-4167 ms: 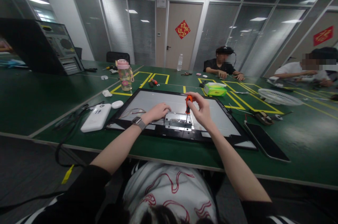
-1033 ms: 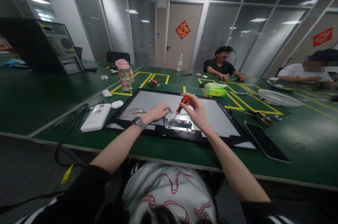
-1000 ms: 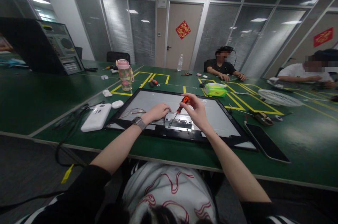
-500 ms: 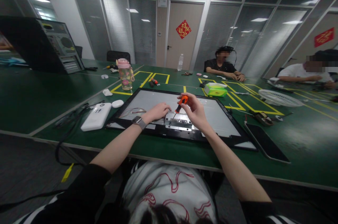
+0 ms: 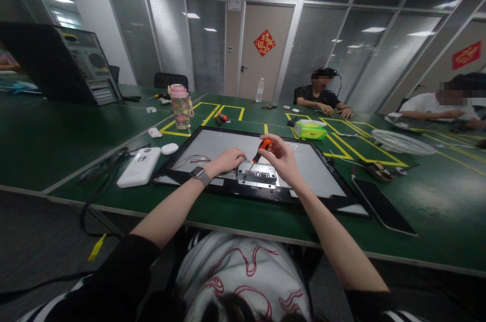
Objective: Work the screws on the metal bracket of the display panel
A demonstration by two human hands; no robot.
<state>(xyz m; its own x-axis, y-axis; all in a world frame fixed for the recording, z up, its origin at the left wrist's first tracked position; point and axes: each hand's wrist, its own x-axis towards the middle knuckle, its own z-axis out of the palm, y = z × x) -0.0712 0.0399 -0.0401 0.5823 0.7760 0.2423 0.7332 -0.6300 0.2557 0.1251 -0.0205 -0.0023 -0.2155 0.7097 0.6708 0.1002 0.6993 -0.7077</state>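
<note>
My right hand [image 5: 283,160] grips the orange and black handle of a screwdriver [image 5: 261,151]. The screwdriver leans, its thin shaft pointing down and left to a silver metal bracket [image 5: 261,176]. That bracket sits near the front edge of a flat display panel [image 5: 322,172], which has a grey-white back and a black frame and lies flat on the table. My left hand [image 5: 227,161] rests on the panel just left of the bracket, fingers stretched out and nothing visible in them. Whether its fingertips touch the bracket, I cannot tell. Thin wires [image 5: 192,160] lie on the panel's left part.
Left of the panel are a white power bank [image 5: 139,167], a small white case [image 5: 169,149] and black cables. A pink-lidded bottle [image 5: 180,109] and a green tissue pack [image 5: 310,129] stand behind. A phone [image 5: 383,205] lies right. Two people sit across the table.
The screwdriver's handle has shifted and tilted slightly to the right with my right hand. My left hand stays in place.
</note>
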